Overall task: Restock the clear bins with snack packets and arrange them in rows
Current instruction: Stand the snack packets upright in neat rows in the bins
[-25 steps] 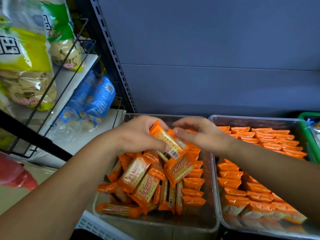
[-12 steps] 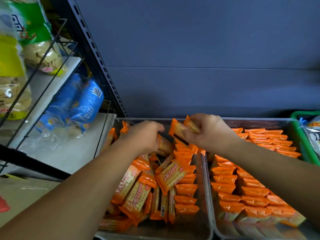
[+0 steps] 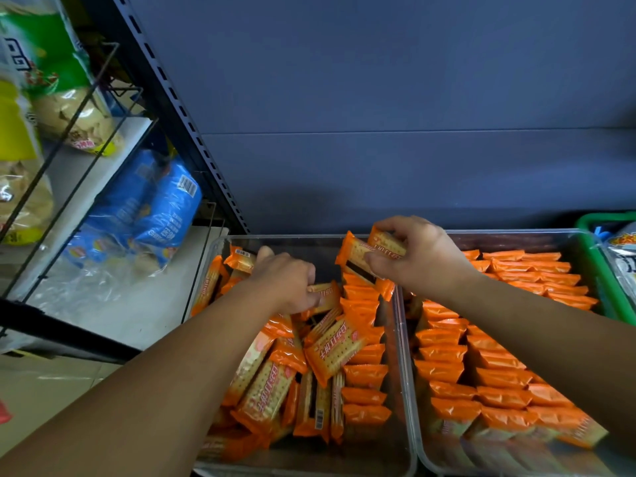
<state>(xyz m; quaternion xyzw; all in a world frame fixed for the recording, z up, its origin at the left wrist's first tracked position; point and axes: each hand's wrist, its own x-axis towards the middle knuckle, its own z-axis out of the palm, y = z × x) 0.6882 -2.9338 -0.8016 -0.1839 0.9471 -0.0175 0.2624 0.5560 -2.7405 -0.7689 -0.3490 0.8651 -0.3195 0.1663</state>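
- Right hand (image 3: 418, 258) pinches cracker packets (image 3: 370, 254) above the left bin (image 3: 309, 251); they could slip.
- Left hand (image 3: 285, 284) grips a packet (image 3: 325, 295); tugging may scatter the heap (image 3: 272, 376).

Shop, slotted shelving upright (image 3: 192, 139), bagged snacks (image 3: 161, 208), clear bins (image 3: 402, 339) of orange packets (image 3: 364, 373)

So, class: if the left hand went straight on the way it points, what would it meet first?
Probably the packets held by the right hand; if the left hand passes lower, the far wall of the left bin. Depth is unclear.
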